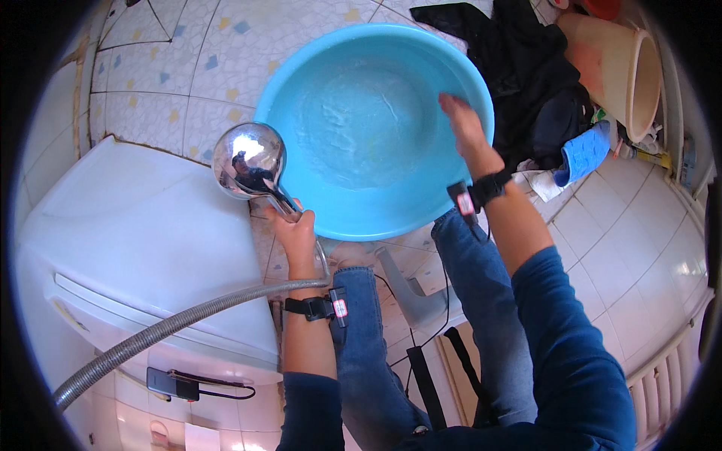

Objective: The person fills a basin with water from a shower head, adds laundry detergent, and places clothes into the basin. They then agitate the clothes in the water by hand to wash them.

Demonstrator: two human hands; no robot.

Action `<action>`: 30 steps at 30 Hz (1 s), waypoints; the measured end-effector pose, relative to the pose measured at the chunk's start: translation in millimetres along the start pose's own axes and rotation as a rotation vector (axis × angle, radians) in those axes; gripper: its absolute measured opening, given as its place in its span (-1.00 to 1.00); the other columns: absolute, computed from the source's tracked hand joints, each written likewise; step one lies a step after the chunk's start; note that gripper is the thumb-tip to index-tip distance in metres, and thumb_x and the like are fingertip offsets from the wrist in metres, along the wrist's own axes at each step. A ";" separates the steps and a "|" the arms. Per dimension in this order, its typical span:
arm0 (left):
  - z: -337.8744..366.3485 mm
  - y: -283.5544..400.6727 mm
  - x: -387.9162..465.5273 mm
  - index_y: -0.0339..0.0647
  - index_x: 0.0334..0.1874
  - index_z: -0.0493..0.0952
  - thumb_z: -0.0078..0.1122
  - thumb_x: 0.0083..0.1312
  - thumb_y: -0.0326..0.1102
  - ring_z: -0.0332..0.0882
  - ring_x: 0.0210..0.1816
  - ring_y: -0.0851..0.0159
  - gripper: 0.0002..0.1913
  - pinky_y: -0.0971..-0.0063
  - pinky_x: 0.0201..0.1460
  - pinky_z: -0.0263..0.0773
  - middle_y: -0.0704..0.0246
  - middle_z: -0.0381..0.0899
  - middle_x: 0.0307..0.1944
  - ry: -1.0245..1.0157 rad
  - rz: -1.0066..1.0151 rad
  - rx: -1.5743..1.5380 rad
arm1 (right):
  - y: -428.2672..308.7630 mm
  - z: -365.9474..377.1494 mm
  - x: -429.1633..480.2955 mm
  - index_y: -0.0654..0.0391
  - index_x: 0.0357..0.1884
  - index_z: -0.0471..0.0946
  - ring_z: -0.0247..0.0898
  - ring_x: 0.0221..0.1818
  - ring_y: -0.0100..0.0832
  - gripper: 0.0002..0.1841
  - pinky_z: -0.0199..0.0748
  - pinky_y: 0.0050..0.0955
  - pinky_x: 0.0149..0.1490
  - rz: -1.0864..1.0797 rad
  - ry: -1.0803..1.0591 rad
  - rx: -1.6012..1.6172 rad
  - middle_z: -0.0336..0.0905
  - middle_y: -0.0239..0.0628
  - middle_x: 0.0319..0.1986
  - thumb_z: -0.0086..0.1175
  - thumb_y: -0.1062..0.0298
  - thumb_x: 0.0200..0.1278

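Note:
My left hand (pixel 296 225) grips the handle of a chrome shower head (pixel 250 159). The shower head's shiny back faces up at the left rim of a large blue plastic basin (pixel 372 233), and its spray side is hidden. From the handle a ribbed metal shower hose (pixel 186 322) crosses my left forearm to the lower left. Water (pixel 361 124) with a rippled surface lies in the basin. Over the right inner side of the basin, my right hand (pixel 467 125) is stretched out with nothing in it; I cannot tell whether it touches the wall.
A white appliance (pixel 141 225) stands at the left. Dark clothing (pixel 524 84) is heaped on the tiled floor (pixel 152 113) to the basin's right, beside a tipped beige bucket (pixel 606 62) and a blue cloth-like item (pixel 584 152). Black cables (pixel 448 293) run between my legs.

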State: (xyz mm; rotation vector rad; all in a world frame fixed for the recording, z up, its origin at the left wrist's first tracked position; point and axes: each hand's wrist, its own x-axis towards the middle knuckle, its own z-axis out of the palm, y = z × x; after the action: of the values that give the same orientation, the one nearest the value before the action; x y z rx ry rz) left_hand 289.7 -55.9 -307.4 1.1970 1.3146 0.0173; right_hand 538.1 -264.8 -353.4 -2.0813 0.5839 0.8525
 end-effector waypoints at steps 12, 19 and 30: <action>-5.7 1.0 1.1 -0.25 -0.27 0.26 -0.02 -0.12 -0.67 0.17 -0.59 0.61 -0.68 0.72 -0.59 0.13 0.51 0.28 -0.51 -0.047 -0.002 -0.005 | -6.2 192.6 -18.9 -0.03 -0.17 0.50 0.19 0.08 -0.20 -0.73 0.18 -0.10 0.08 -0.561 -0.221 -0.586 0.33 -0.24 -0.01 0.00 0.22 0.03; 2.8 46.1 -21.5 -0.26 -0.29 0.29 -0.05 -0.12 -0.70 0.18 -0.59 0.62 -0.69 0.74 -0.59 0.12 0.51 0.28 -0.51 0.018 -0.011 -0.028 | 47.9 66.4 -61.5 -0.11 -0.22 0.52 0.19 0.06 -0.25 -0.75 0.16 -0.20 0.08 -0.560 -0.694 -1.053 0.35 -0.33 -0.07 0.03 0.30 -0.04; 5.4 77.7 -42.5 -0.26 -0.35 0.36 -0.03 -0.11 -0.66 0.24 -0.47 0.53 -0.76 0.69 -0.41 0.18 0.50 0.29 -0.48 0.037 -0.170 -0.122 | 32.1 -57.7 -49.7 0.28 -0.06 0.38 0.46 -0.26 -0.23 -0.57 0.41 -0.34 -0.12 -0.007 0.020 -0.113 0.50 -0.08 -0.28 0.11 0.28 0.02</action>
State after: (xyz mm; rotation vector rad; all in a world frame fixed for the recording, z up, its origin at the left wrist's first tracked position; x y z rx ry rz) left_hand 325.0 -50.1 -226.2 0.9838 1.4240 -0.0029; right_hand 505.6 -324.5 -306.4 -2.1950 0.5502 0.8802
